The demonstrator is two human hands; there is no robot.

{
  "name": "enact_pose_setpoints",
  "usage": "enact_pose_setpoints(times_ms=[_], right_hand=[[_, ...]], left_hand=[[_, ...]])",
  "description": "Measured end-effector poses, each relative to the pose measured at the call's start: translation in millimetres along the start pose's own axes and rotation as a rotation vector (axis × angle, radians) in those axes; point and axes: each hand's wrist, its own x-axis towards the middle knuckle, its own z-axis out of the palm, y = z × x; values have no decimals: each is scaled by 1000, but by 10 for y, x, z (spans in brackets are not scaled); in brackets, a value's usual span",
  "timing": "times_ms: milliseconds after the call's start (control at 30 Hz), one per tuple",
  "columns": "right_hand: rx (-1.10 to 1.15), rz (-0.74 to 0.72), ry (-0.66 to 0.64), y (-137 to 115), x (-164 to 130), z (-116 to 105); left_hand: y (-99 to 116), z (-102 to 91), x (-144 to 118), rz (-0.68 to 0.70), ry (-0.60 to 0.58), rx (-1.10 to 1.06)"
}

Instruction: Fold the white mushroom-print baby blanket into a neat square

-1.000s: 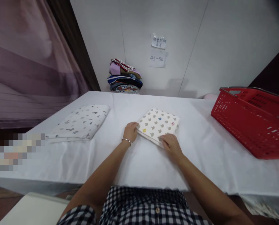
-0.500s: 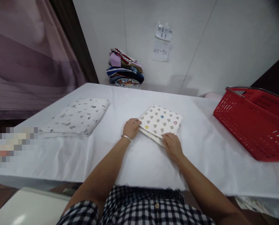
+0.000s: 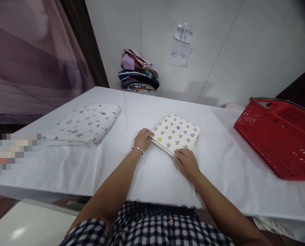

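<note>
On the white-covered table, head view: folded printed cloth lying flat, front centre.
Left hand has fingertips at its left corner, right hand at the near corner — whether either pinches the layers cannot be told. Recommended: press lightly, keep the edges flush, smooth both corners evenly — second cloth at left, red basket at right, both well apart.

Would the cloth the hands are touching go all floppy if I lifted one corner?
Probably: the cloth is folded, with layers showing at its near edge, so it may droop and open. It looks light, being a small, thin bundle. Pushed, it would likely slide or bunch, not roll, since it lies flat on the table.
</note>
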Motion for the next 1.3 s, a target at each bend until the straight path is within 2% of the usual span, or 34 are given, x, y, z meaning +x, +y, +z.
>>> enact_pose_setpoints(times_ms=[200,467,667,867,933,1033,1100,1300], right_hand=[[-93,47,-70,-108,-25,-34],[-123,20,54,-86,-54,1],[-75,8,134,-16,-3,-50],[-152,7,298,58,192,-282],[-179,-28,255,48,174,-254],[-187,-90,56,-14,62,-116],[-184,-86,-41,-63,-14,-34],[-182,-43,-68,-113,-56,7]], left_hand=[[-90,-34,-87,101,-119,-61],[-92,11,-60,304,-42,-85],[-14,42,0,254,-38,-93],[190,-9,83,243,122,-55],[192,2,69,244,75,-4],[142,27,10,240,-53,83],[116,34,-27,243,-79,116],[138,28,-61,239,-69,143]])
